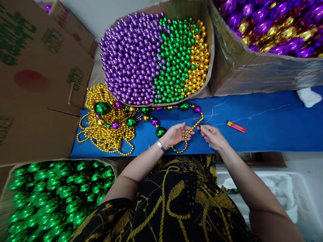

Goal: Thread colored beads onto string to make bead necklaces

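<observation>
A bead strand (193, 128) of small gold beads runs across the fingers of my left hand (178, 133), which are loosely curled around it, palm partly up. The strand's lower loop hangs by the table's front edge; larger green, purple and gold beads continue it to the left. Close beside it, my right hand (211, 135) is closed in a pinch on a thin white thread (219, 124). A small dark bit shows at its fingertips, too small to name. To the right lies a red and yellow lighter (236, 126), with thread trailing past it.
A blue-covered table (272, 134) bears a pile of gold bead necklaces (108, 134) at left. Behind stands a box (211, 67) of purple, green and gold beads; another bead box (254, 72) is at right. Large green beads (58, 198) fill a box at lower left. A white basket (300, 191) stands lower right.
</observation>
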`<control>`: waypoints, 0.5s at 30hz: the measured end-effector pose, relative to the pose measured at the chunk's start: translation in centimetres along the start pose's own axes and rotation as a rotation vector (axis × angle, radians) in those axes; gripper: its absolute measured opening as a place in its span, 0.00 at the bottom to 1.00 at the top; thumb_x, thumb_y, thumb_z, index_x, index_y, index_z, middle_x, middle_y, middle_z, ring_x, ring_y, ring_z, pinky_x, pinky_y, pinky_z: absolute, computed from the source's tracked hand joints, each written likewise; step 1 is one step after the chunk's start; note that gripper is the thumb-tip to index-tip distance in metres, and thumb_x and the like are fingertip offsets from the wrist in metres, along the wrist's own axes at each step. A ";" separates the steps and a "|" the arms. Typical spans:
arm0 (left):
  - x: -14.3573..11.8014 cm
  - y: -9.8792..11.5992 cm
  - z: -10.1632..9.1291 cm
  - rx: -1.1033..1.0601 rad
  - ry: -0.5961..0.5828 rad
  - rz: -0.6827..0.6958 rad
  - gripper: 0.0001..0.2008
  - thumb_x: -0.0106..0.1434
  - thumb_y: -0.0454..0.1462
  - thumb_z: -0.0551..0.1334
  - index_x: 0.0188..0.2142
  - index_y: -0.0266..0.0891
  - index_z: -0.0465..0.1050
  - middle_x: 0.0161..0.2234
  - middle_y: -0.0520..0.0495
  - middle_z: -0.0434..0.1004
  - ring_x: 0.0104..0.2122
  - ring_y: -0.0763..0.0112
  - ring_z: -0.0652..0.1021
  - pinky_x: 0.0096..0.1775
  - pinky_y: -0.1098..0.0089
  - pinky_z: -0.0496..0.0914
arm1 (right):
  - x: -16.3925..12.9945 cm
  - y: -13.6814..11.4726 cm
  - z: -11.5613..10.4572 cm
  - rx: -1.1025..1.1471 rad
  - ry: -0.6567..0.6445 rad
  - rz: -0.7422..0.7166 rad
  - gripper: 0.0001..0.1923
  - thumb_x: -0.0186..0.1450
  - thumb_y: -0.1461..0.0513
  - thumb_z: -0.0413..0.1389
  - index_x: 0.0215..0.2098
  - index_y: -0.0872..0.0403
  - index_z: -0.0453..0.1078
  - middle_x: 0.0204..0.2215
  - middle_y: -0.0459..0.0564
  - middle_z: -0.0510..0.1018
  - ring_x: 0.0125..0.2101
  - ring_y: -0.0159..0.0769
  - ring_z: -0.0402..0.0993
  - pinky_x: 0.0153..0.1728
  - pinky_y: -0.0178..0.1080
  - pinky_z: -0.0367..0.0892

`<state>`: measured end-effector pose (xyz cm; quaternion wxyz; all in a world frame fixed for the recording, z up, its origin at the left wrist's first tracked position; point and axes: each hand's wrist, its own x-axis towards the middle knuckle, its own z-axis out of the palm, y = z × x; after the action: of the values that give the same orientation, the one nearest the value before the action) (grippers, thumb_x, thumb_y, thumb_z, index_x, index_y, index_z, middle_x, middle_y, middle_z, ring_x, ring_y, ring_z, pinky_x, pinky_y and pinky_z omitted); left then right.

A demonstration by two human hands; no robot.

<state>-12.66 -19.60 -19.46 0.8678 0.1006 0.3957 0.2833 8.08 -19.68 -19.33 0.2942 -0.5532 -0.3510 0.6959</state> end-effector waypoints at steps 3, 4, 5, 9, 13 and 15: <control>0.1 0.1 0.1 0.030 -0.003 -0.021 0.14 0.69 0.40 0.56 0.38 0.31 0.74 0.36 0.36 0.82 0.31 0.67 0.81 0.37 0.66 0.74 | 0.0 0.0 0.0 -0.002 -0.002 0.001 0.30 0.49 0.41 0.66 0.37 0.57 0.75 0.20 0.39 0.62 0.15 0.18 0.47 0.14 0.29 0.37; 0.1 0.1 0.1 0.057 -0.002 -0.008 0.10 0.68 0.37 0.58 0.39 0.31 0.73 0.36 0.37 0.82 0.31 0.68 0.81 0.37 0.67 0.74 | 0.0 0.0 0.0 -0.004 -0.004 0.003 0.30 0.49 0.41 0.66 0.37 0.57 0.75 0.19 0.39 0.62 0.15 0.18 0.47 0.14 0.29 0.37; 0.1 0.1 0.1 0.083 -0.003 0.005 0.07 0.66 0.34 0.60 0.39 0.31 0.73 0.36 0.38 0.82 0.31 0.68 0.82 0.37 0.67 0.74 | 0.0 0.0 0.0 -0.003 -0.006 0.005 0.30 0.49 0.41 0.66 0.37 0.57 0.75 0.19 0.39 0.62 0.15 0.18 0.47 0.14 0.29 0.37; 0.0 0.0 0.3 0.118 0.004 0.021 0.06 0.62 0.29 0.63 0.40 0.31 0.73 0.34 0.40 0.82 0.29 0.71 0.81 0.37 0.67 0.74 | 0.0 0.0 0.0 0.010 -0.005 0.014 0.31 0.48 0.41 0.67 0.37 0.57 0.75 0.19 0.39 0.62 0.15 0.18 0.46 0.14 0.29 0.37; -0.1 0.1 0.6 0.124 0.032 0.068 0.06 0.58 0.28 0.66 0.36 0.31 0.72 0.31 0.43 0.81 0.25 0.74 0.78 0.34 0.69 0.73 | 0.0 0.0 0.0 -0.003 -0.002 0.013 0.32 0.49 0.41 0.66 0.38 0.57 0.76 0.19 0.39 0.62 0.14 0.18 0.47 0.14 0.29 0.37; -0.1 0.1 0.9 0.144 0.059 0.095 0.06 0.57 0.28 0.66 0.35 0.30 0.72 0.30 0.44 0.80 0.24 0.76 0.77 0.32 0.71 0.72 | 0.1 0.1 0.1 -0.008 0.004 0.013 0.32 0.49 0.41 0.66 0.39 0.57 0.76 0.19 0.39 0.63 0.15 0.18 0.47 0.14 0.29 0.38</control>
<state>-12.09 -19.57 -18.79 0.8319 0.1729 0.4350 0.2979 8.01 -19.65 -19.42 0.2882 -0.5579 -0.3496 0.6954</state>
